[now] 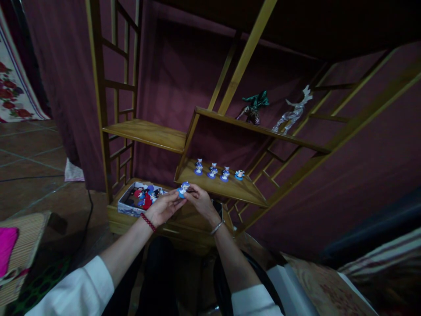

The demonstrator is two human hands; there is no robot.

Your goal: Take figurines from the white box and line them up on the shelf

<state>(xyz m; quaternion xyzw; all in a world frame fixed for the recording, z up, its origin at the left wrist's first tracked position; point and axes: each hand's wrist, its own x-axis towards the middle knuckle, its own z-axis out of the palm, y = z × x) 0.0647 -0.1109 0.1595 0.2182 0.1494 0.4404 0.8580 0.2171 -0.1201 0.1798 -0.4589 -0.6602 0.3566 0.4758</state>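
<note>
A small figurine (pixel 184 188) with a purple top and a light blue base is held between both hands in front of the shelf unit. My left hand (pixel 165 206) pinches it from the left, near its base. From the right, my right hand (pixel 201 201) grips it with thumb and fingers. Just behind, several similar figurines (pixel 212 174) stand upright in rows on a wooden shelf (pixel 226 193). Below my left hand lies an open box (pixel 130 210) of jumbled red, blue and black figurines.
On a higher shelf (pixel 263 128) stand a green-and-brown statuette (pixel 253 107) and a clear, glassy one (pixel 294 110). A bare wooden shelf (pixel 148 134) juts out at left. Lattice posts (pixel 98 87) frame the unit. A pink cloth (pixel 7 248) lies on a mat at lower left.
</note>
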